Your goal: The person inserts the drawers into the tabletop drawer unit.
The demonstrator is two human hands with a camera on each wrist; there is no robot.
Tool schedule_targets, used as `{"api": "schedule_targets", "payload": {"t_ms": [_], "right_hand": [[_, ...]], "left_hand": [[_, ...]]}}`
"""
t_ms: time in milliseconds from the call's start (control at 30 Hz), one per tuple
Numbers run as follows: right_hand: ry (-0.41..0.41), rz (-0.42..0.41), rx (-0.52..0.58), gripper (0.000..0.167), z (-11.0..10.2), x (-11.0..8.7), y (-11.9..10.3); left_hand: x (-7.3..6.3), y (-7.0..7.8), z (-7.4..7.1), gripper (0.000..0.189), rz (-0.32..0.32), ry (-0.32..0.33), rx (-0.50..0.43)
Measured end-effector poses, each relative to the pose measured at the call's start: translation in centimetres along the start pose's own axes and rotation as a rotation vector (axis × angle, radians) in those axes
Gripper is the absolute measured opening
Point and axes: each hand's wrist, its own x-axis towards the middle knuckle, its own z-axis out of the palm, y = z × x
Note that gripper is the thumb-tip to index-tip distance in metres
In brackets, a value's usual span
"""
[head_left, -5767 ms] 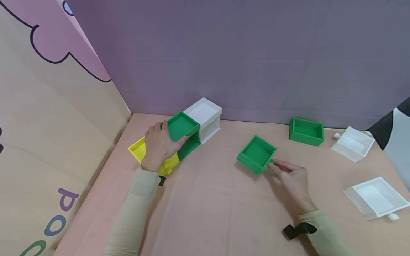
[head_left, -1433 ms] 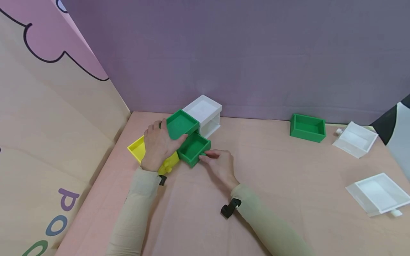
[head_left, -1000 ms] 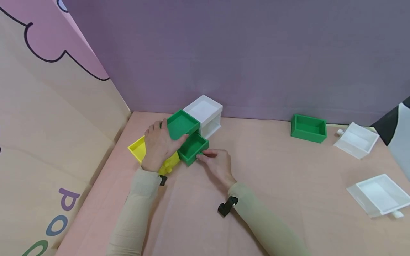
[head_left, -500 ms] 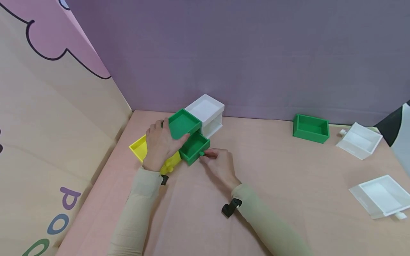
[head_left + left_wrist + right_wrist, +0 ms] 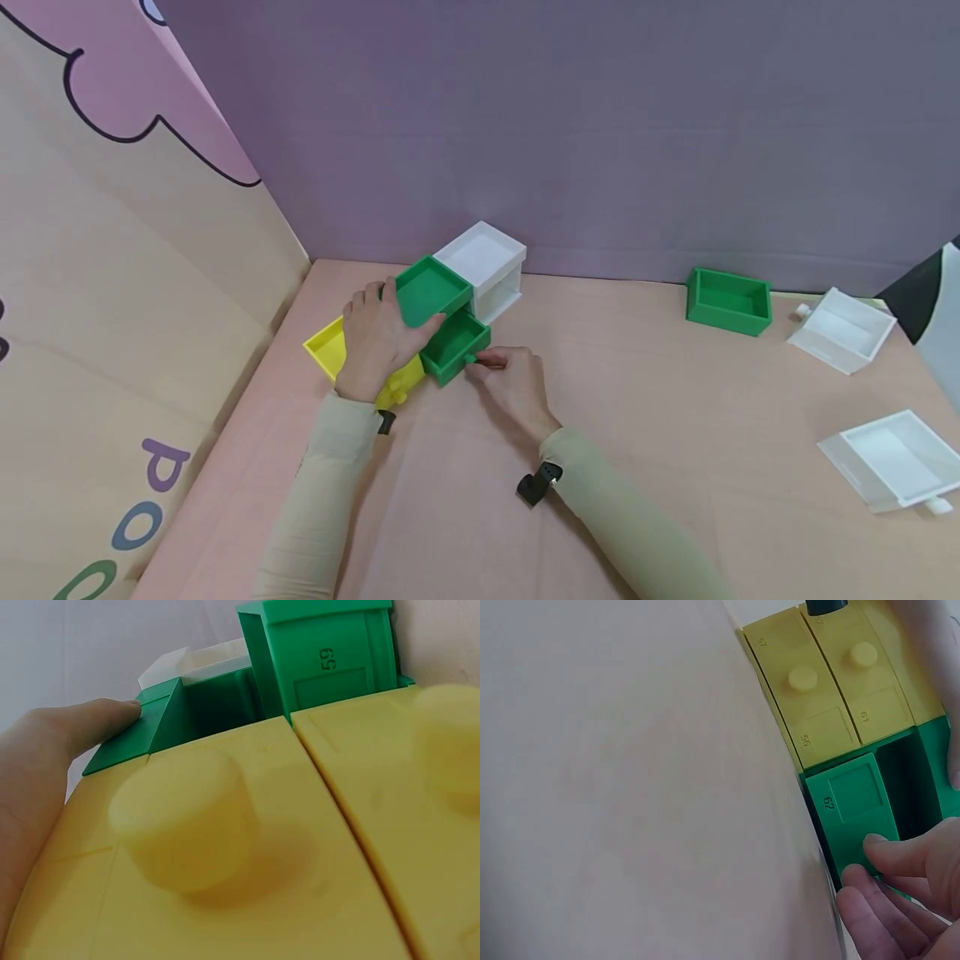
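Observation:
My left hand [image 5: 378,337] rests across the tops of the yellow cabinet [image 5: 325,348] and green cabinet [image 5: 431,292]. In the left wrist view, its thumb [image 5: 112,716] lies straight along the green casing. A green drawer [image 5: 455,346] sits partway in the green cabinet's lower opening, its front sticking out. My right hand [image 5: 513,387] pinches that drawer's small knob [image 5: 470,359]. The right wrist view has the thumb and fingers [image 5: 885,855] around the knob of the drawer front [image 5: 855,802], hiding the knob. Two yellow drawer fronts [image 5: 802,679] with round knobs stand alongside.
A white cabinet [image 5: 480,254] with an open front joins the green one. On the right lie a loose green drawer [image 5: 727,302], a white drawer [image 5: 843,329], and another white drawer [image 5: 896,458]. A grey-purple wall [image 5: 585,142] stands behind.
The right hand has brought the green drawer from the table's middle leftward into the green cabinet's opening; in the last second it has barely moved. The left hand has stayed in place.

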Motion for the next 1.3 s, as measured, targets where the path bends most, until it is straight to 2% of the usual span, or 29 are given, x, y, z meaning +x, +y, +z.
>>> {"api": "schedule_targets", "payload": {"t_ms": [1300], "right_hand": [[-0.039, -0.011, 0.001, 0.017, 1.4, 1.7, -1.0]], "left_hand": [[0.0, 0.1, 0.1, 0.101, -0.005, -0.005, 0.010]]}}
